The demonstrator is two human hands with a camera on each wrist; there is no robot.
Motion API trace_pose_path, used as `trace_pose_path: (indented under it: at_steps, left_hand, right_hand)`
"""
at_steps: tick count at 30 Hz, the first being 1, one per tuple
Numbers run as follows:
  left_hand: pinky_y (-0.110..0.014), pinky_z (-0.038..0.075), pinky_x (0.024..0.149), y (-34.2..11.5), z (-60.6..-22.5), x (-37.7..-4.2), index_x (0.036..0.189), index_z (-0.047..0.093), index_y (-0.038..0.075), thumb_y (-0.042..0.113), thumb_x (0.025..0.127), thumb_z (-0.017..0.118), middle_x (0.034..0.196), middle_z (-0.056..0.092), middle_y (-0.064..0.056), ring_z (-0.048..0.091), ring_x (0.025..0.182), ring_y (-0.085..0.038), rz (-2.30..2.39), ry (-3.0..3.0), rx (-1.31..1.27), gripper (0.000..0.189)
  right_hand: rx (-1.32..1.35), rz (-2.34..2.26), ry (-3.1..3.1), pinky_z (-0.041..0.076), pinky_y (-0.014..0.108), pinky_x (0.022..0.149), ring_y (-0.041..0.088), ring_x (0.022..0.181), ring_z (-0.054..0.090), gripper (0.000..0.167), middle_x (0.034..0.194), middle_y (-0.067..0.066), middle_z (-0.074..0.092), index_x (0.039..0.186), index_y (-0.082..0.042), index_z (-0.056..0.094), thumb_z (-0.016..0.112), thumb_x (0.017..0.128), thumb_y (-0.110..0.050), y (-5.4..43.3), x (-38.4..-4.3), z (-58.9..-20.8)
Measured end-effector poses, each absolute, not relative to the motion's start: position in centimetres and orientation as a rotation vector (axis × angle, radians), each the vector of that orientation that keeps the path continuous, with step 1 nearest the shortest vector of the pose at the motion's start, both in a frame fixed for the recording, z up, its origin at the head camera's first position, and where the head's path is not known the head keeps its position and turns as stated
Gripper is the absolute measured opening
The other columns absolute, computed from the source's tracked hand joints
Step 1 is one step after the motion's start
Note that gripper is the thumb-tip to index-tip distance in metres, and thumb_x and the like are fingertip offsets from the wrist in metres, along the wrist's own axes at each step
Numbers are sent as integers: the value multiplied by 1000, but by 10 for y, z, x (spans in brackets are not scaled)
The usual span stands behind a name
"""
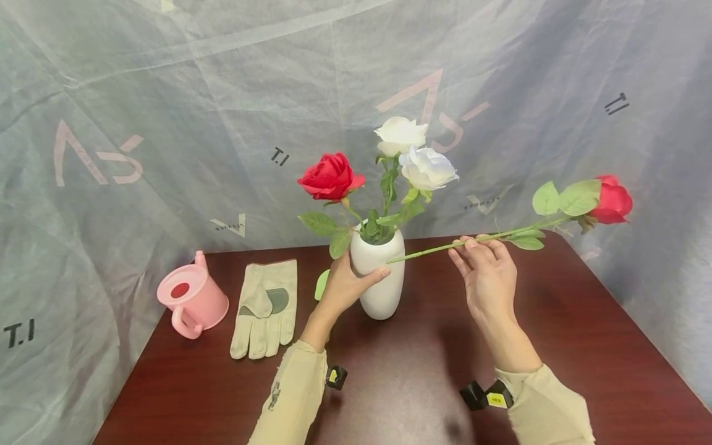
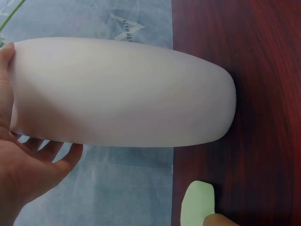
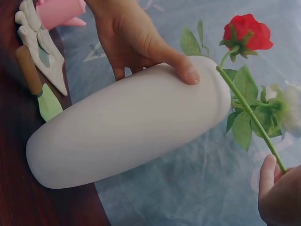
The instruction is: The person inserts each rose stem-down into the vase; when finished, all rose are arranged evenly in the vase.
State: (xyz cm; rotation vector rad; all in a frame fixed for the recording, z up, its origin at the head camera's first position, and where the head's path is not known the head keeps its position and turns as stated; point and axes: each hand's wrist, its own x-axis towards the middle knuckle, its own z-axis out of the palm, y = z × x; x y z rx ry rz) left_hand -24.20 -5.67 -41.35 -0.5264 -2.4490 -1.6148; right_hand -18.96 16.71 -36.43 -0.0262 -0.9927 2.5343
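My left hand (image 1: 346, 281) grips a white vase (image 1: 384, 290) near its top, thumb across the front and fingers behind its left side. The vase stands upright on the table, with a red rose (image 1: 332, 177) and two white roses (image 1: 427, 168) in it. To the right, my right hand (image 1: 492, 278) pinches the green stem of another red rose (image 1: 614, 200) between thumb and fingers. This rose lies nearly level, its bloom pointing right and its cut end overlapping the vase's upper front in the head view. In the right wrist view the stem end (image 3: 220, 69) shows by the vase's rim.
A pink watering can (image 1: 197, 296) stands at the table's left, beside a pale work glove (image 1: 266, 309) lying flat. Behind my left hand lies a small trowel (image 3: 48, 104) with a light green blade and wooden handle. Grey printed sheeting (image 1: 222, 111) hangs behind the dark red table (image 1: 417, 383).
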Motion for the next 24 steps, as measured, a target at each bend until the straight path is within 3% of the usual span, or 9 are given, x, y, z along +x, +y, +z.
trace_pose_path:
  at_steps: [24]
  left_hand:
    - [-40, 48, 79, -58, -415, -243, 142, 33, 22, 40, 73, 76, 119, 54, 2, 55, 102, -15, -1649, -2433, -542, 83]
  right_hand:
    - [38, 2313, -1130, 53, 33, 73, 25, 82, 62, 18, 87, 14, 60, 101, 1, 47, 58, 88, 6, 154, -198, -364]
